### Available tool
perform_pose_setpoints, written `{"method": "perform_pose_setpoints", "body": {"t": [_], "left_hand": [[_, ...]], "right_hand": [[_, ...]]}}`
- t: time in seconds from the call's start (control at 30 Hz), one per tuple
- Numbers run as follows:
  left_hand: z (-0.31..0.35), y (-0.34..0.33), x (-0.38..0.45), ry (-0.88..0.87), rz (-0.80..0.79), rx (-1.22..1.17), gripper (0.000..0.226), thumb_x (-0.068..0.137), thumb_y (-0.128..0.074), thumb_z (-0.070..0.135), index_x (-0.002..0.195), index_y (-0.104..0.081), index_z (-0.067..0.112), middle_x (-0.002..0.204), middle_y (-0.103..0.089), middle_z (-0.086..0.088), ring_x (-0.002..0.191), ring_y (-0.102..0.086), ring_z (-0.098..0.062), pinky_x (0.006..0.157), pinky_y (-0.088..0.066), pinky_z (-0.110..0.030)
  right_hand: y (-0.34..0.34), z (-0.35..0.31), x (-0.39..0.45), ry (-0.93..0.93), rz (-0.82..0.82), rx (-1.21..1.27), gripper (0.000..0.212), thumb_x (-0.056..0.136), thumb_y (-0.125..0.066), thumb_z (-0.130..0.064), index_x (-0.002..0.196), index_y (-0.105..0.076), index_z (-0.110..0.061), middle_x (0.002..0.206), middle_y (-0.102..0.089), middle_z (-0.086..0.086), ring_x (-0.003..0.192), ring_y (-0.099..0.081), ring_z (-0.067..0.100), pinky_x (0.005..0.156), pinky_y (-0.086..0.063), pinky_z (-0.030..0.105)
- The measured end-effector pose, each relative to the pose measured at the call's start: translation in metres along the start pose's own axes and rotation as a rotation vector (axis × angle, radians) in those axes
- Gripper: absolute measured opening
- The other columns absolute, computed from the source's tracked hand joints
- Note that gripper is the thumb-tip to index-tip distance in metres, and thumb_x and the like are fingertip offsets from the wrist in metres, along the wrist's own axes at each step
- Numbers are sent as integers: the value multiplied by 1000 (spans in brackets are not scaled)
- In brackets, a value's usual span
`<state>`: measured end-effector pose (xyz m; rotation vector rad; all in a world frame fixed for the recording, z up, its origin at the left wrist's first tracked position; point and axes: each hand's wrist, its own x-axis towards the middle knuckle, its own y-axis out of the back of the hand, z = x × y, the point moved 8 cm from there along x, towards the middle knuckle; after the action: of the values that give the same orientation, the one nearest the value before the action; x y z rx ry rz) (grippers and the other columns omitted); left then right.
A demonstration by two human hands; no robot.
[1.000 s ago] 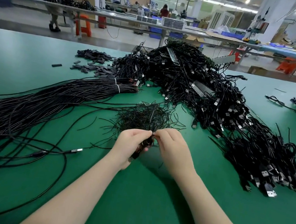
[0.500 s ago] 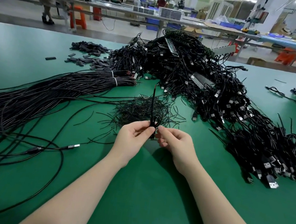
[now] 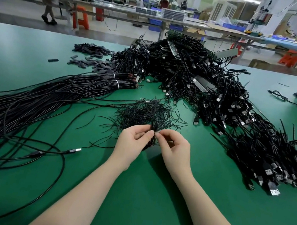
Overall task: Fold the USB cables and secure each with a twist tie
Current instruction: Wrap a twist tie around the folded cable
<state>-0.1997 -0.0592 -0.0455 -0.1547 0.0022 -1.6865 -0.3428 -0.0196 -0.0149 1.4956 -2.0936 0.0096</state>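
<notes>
While both hands meet over the green table [image 3: 140, 198], the folded cable [image 3: 151, 140] stands pinched between them, just in front of the loose heap of twist ties [image 3: 144, 111]. The left hand [image 3: 132, 144] grips the bundle with curled fingers, and the right hand [image 3: 173, 150] pinches what looks like a tie end at the bundle's top; the tie itself is too thin and dark to make out surely. The main risk, as I judge it, is that the fold springs open if the left grip eases before the tie is twisted tight, since such cable tends to uncoil. A tie end could also slip from the right fingertips, or snag neighbouring ties from the heap so close behind. The straight cables [image 3: 39, 100] to the left and the big pile of finished cables [image 3: 222, 104] to the right lie well apart and pose little trouble.
</notes>
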Motion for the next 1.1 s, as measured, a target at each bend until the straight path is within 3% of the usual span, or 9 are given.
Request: {"method": "perform_pose_setpoints", "body": {"t": [0.2, 0.27, 0.43, 0.57, 0.7, 0.77, 0.87, 0.97, 1.1], "left_hand": [[0, 3, -1, 88, -11, -126, 13, 93, -64, 9, 103, -70, 14, 71, -73, 3, 53, -60, -7, 51, -48, -18], [-2, 3, 0, 89, -19, -136, 14, 94, -62, 8, 104, -70, 13, 74, -74, 3, 57, -62, -7, 54, -49, -18], [-1, 0, -2, 69, -30, -95, 20, 98, -56, 10, 101, -70, 24, 97, -76, 8, 92, -69, -1, 73, -52, -14], [-1, -1, -2, 111, -35, -145, 21, 98, -55, 12, 96, -75, 15, 90, -73, 1, 83, -65, -7, 71, -53, -19], [4, -8, -6, 78, -162, -138, 37, 88, -61, 35, 89, -67, -2, 84, -59, -7, 82, -53, -15, 74, -44, -28], [8, -8, -9, 27, -207, -111, 27, 90, -66, 38, 88, -74, 12, 86, -66, -1, 84, -58, -8, 74, -47, -20], [12, -10, -12, 8, -249, -117, 20, 87, -63, 37, 92, -78, 25, 95, -74, 4, 91, -63, -4, 76, -50, -15], [13, -9, -13, -8, -230, -60, 20, 91, -60, 34, 89, -78, 27, 89, -72, 9, 85, -62, -1, 75, -50, -14], [8, -6, -13, 21, -178, -35, 25, 101, -51, 18, 94, -73, 29, 83, -73, 10, 76, -65, 1, 65, -48, -11]], "right_hand": [[-8, -32, -10, 380, 113, -334, 5, 84, -65, -3, 85, -70, -4, 83, -67, 3, 81, -53, 11, 79, -38, 11], [-8, -38, -13, 439, 140, -382, 6, 82, -66, -2, 85, -71, 0, 83, -68, 7, 81, -56, 17, 79, -39, 14], [-9, -41, -15, 426, 115, -396, 13, 81, -64, -3, 91, -74, -1, 81, -67, 8, 75, -61, 27, 72, -44, 22], [-11, -50, -20, 483, 116, -427, 25, 77, -63, 4, 99, -75, -1, 83, -66, 10, 74, -61, 28, 68, -49, 30], [-16, -51, -17, 491, 63, -438, 25, 76, -58, 10, 96, -73, 2, 81, -61, 13, 73, -57, 30, 69, -45, 33], [-16, -48, -16, 456, 64, -424, 20, 78, -59, 9, 92, -72, 2, 80, -62, 12, 74, -56, 28, 71, -48, 31], [-10, -49, -19, 429, 92, -352, 27, 81, -63, 4, 103, -72, -9, 84, -68, 4, 80, -55, 14, 80, -41, 10], [-7, -42, -19, 310, 52, -282, 35, 84, -66, -2, 101, -55, -31, 85, -67, -10, 80, -62, 14, 75, -45, 16], [-2, -32, -20, 174, 37, -217, 40, 86, -70, -8, 95, -49, -40, 82, -65, -20, 83, -64, 3, 73, -42, 9]]}}
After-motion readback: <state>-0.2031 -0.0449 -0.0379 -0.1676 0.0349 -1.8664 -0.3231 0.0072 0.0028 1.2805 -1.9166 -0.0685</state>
